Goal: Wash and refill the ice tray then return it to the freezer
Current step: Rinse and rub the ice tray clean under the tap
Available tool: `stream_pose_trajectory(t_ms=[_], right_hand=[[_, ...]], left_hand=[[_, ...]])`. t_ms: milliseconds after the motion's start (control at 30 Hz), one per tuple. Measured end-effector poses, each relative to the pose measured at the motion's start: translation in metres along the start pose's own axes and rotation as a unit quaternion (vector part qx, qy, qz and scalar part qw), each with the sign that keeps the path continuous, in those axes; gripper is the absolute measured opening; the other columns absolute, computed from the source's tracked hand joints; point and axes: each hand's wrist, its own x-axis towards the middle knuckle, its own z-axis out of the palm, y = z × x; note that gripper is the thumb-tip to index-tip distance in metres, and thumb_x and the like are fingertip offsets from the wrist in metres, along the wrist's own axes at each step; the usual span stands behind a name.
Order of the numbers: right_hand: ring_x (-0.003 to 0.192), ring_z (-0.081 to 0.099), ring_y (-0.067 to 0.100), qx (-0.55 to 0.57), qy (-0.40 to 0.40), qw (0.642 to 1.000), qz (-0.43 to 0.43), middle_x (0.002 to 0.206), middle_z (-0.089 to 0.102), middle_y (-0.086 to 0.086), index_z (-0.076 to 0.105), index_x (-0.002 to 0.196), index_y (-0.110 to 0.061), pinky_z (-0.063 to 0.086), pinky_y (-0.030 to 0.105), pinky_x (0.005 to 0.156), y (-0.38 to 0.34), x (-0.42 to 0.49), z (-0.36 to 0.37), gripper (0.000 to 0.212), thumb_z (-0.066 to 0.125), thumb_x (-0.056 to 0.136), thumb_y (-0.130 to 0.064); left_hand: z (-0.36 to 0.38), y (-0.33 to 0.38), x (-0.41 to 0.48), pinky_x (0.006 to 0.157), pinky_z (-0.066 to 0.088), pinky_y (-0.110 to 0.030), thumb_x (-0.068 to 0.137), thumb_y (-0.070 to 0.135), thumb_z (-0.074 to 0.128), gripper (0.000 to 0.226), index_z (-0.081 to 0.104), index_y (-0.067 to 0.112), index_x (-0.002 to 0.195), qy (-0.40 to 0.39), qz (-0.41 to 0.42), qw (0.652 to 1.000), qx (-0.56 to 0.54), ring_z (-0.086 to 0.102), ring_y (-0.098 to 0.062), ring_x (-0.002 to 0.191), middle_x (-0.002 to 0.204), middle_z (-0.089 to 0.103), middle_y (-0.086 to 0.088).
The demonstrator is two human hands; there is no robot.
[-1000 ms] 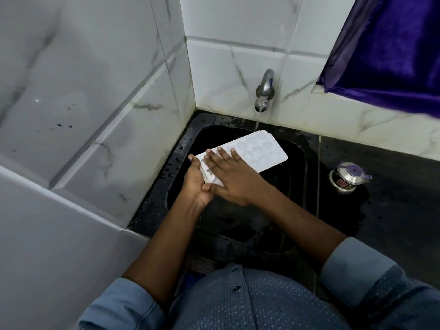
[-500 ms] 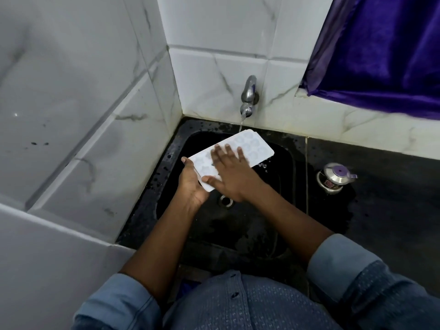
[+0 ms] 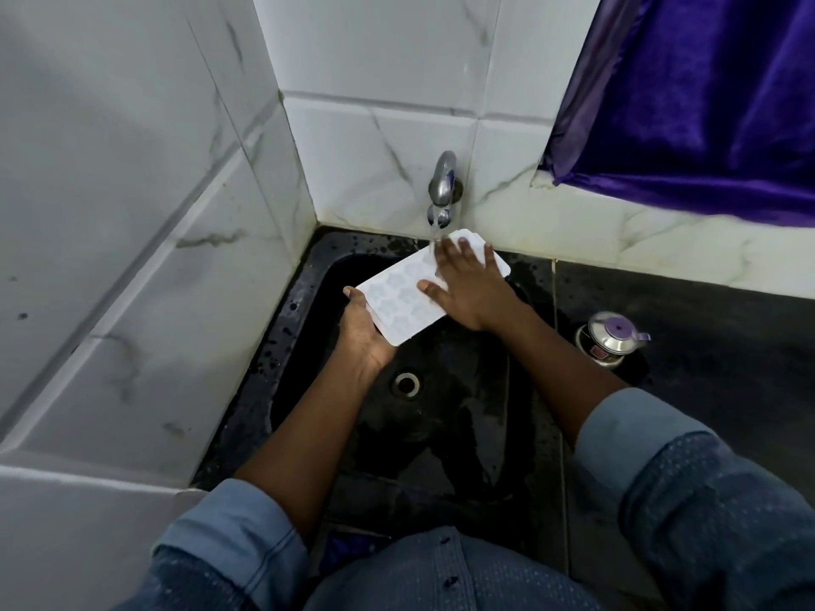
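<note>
The white ice tray (image 3: 397, 297) is held tilted over the black sink (image 3: 441, 425), its far end under the water running from the tap (image 3: 442, 183). The left hand (image 3: 364, 332) grips the tray's near corner from below, thumb on the edge. The right hand (image 3: 467, 288) lies flat on the tray's far half, fingers straight and spread, with the stream landing by the fingertips. The drain (image 3: 406, 383) sits below. A small steel pot (image 3: 611, 339) stands on the dark tabletop (image 3: 714, 346), right of the sink.
</note>
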Motion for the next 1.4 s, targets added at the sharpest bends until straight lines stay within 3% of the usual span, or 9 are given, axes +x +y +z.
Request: stream_pose_trajectory(t_ms=[167,333,533,700,800,1000,1167,1233,1400], right_hand=[[0.161,-0.006,0.027,0.015,0.002,0.999,0.045,0.175,-0.002,0.011,0.001,0.166,-0.009,-0.012,0.056,0.127,0.007,0.008,0.002,0.102,0.005,0.094,-0.080],[0.161,-0.012,0.029,0.035,-0.024,0.998,-0.051,0.174,-0.010,0.014,-0.005,0.166,-0.008,-0.010,0.051,0.128,-0.031,0.007,0.011,0.109,0.001,0.088,-0.085],[0.161,-0.006,0.026,-0.001,-0.015,0.981,-0.193,0.175,0.000,0.011,0.007,0.167,-0.011,-0.007,0.044,0.130,-0.068,0.001,0.024,0.091,0.011,0.099,-0.073],[0.161,-0.006,0.026,-0.009,-0.019,0.987,-0.159,0.174,-0.004,0.009,0.002,0.167,-0.013,-0.004,0.046,0.130,-0.052,0.006,0.014,0.105,-0.003,0.089,-0.083],[0.161,-0.007,0.029,0.013,-0.022,0.997,-0.073,0.174,-0.006,0.010,-0.002,0.167,-0.012,-0.005,0.048,0.130,-0.026,0.010,0.009,0.105,0.000,0.089,-0.083],[0.161,-0.009,0.031,0.041,-0.034,0.998,-0.029,0.173,-0.007,0.016,-0.002,0.165,-0.006,-0.005,0.050,0.130,-0.039,-0.006,0.021,0.107,0.006,0.091,-0.083],[0.161,-0.005,0.031,0.051,-0.053,0.981,-0.181,0.174,-0.003,0.016,0.000,0.166,-0.006,-0.002,0.047,0.130,-0.111,-0.043,0.038,0.105,0.008,0.091,-0.079],[0.161,-0.006,0.028,0.055,-0.047,0.971,-0.226,0.174,-0.002,0.014,0.002,0.166,-0.008,-0.002,0.045,0.131,-0.130,-0.058,0.046,0.099,0.011,0.094,-0.076],[0.161,-0.004,0.024,0.069,-0.022,0.970,-0.233,0.175,0.000,0.008,0.004,0.168,-0.018,-0.002,0.041,0.131,-0.120,-0.064,0.045,0.093,0.009,0.096,-0.077]], left_hand=[[0.003,-0.001,0.012,0.086,0.055,-0.052,0.105,0.072,0.018,0.083,0.068,0.007,0.121,0.008,-0.003,1.000,0.016,0.072,-0.040,0.104,0.103,0.080,-0.021],[0.005,0.007,0.023,0.112,0.046,-0.056,0.099,0.080,0.015,0.099,0.053,0.006,0.152,-0.033,-0.024,0.999,-0.002,0.060,-0.042,0.132,0.142,0.065,-0.024],[0.002,0.004,0.025,0.109,0.040,-0.049,0.109,0.063,0.027,0.067,0.066,0.009,0.115,0.005,0.008,1.000,0.009,0.074,-0.028,0.099,0.092,0.082,-0.011],[-0.015,0.014,0.016,0.093,0.059,-0.045,0.102,0.078,0.019,0.093,0.044,0.008,0.157,-0.063,0.008,0.998,0.000,0.076,-0.034,0.103,0.131,0.070,-0.016],[-0.032,0.014,0.011,0.114,0.047,-0.058,0.100,0.081,0.021,0.098,0.042,0.006,0.160,-0.065,-0.003,0.998,-0.005,0.059,-0.044,0.134,0.152,0.056,-0.023],[-0.055,0.011,-0.011,0.114,0.045,-0.061,0.100,0.080,0.020,0.095,0.054,0.008,0.150,0.002,0.012,1.000,-0.018,0.062,-0.045,0.132,0.141,0.065,-0.024],[-0.067,0.007,-0.027,0.113,0.047,-0.049,0.102,0.078,0.020,0.086,0.063,0.011,0.136,0.023,0.032,0.999,0.029,0.069,-0.028,0.122,0.120,0.076,-0.010],[-0.075,0.006,-0.034,0.122,0.039,-0.045,0.103,0.077,0.024,0.076,0.062,0.021,0.137,0.061,0.031,0.995,0.077,0.059,-0.024,0.138,0.111,0.071,0.004],[-0.074,0.006,-0.050,0.103,0.048,-0.055,0.101,0.078,0.025,0.086,0.061,0.009,0.140,0.020,0.021,1.000,0.007,0.068,-0.033,0.116,0.120,0.076,-0.015]])
